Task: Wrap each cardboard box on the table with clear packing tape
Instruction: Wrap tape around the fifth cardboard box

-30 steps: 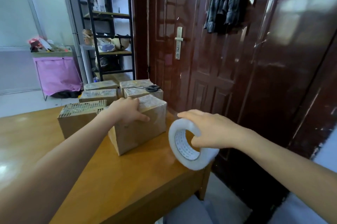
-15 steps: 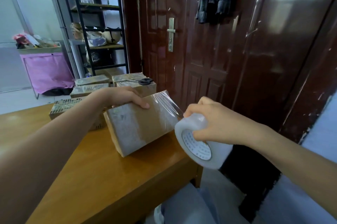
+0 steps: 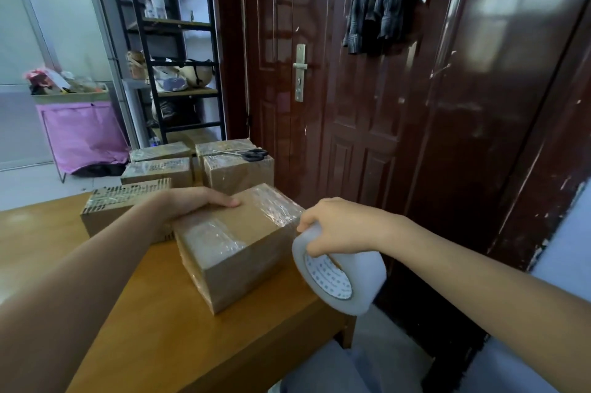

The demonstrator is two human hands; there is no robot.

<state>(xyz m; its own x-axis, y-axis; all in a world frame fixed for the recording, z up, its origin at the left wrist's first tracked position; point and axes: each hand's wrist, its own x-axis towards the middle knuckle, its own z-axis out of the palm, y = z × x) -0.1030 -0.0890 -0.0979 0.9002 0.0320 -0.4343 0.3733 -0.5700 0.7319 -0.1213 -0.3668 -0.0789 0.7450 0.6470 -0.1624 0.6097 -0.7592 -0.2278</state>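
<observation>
A person sits at a wooden worktop, seen from their own eye level, with both bare forearms reaching forward. The left hand lies flat on top of a cardboard box, fingers straight and together, apparently to pin it down so it does not slide while tape is pulled around it. This box sits near the worktop's right edge, its top and left end already glossy with clear tape. The right hand grips a roll of clear packing tape, fingers curled over its rim, held just beside the box's right end and out past the worktop edge (likely to keep the strip taut). Several other boxes wait behind, one carrying scissors, within reach for cutting.
</observation>
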